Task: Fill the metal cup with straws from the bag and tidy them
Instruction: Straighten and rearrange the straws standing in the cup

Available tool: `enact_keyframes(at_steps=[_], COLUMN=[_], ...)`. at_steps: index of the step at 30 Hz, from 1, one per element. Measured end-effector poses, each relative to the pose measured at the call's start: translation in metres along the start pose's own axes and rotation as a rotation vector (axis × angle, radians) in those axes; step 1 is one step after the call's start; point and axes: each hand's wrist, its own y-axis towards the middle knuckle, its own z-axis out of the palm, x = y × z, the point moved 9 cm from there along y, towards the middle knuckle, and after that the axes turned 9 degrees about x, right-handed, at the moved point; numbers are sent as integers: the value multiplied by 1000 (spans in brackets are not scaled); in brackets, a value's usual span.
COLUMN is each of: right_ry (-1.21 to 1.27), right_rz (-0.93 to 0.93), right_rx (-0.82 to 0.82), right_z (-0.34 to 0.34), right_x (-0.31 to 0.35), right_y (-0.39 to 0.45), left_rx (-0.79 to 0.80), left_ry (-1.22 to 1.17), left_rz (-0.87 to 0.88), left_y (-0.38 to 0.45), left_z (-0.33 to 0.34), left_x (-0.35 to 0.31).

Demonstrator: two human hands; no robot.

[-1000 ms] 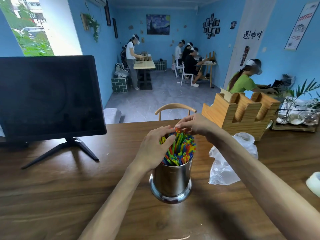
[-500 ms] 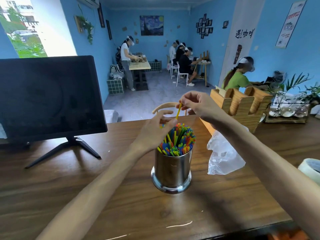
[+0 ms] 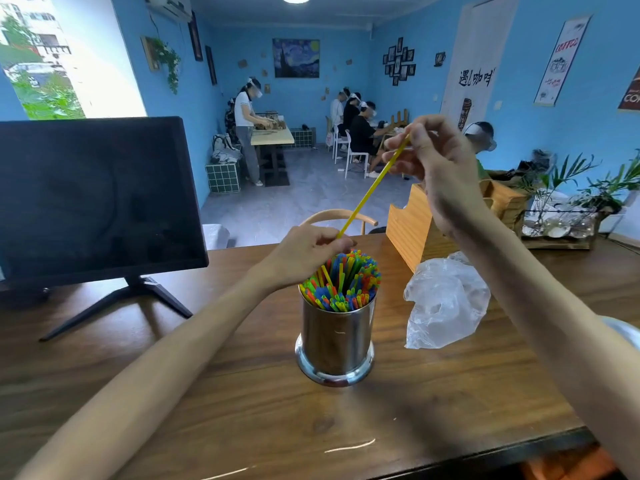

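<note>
the metal cup (image 3: 335,341) stands upright on the wooden table (image 3: 242,410), right in front of me, shiny and round with a flared base. it is packed with straws (image 3: 343,282) in blue, green, yellow, orange and red, their cut ends bunched above the rim. my right hand (image 3: 436,168) is raised high above the cup, thumb and fingers pinched on the upper end of one yellow straw (image 3: 372,187), which slants down to my left hand (image 3: 308,252). my left hand rests against the far left side of the bundle, fingers curled round the straw's lower end. the clear plastic bag (image 3: 445,303) lies crumpled just right of the cup, and i cannot tell whether anything is in it. my left hand hides the lower tip of the yellow straw. my right arm covers part of the wooden holder (image 3: 412,230) behind the bag.
</note>
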Motion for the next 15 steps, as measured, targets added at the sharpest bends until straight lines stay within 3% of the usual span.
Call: enact_keyframes(at_steps=[4, 8, 11, 15], right_ry=[142, 228, 221, 32], right_rz=[44, 200, 263, 265], right_rx=[-193, -239, -190, -48], right_z=[-30, -32, -16, 13], right_x=[-9, -45, -68, -87], right_y=[-7, -25, -37, -50], left_rx=[-147, -289, -353, -512], left_ry=[-199, -374, -456, -635], left_rz=[24, 83, 55, 83], left_y=[-8, -25, -31, -41], left_z=[-37, -79, -89, -100], left_x=[-5, -8, -4, -2])
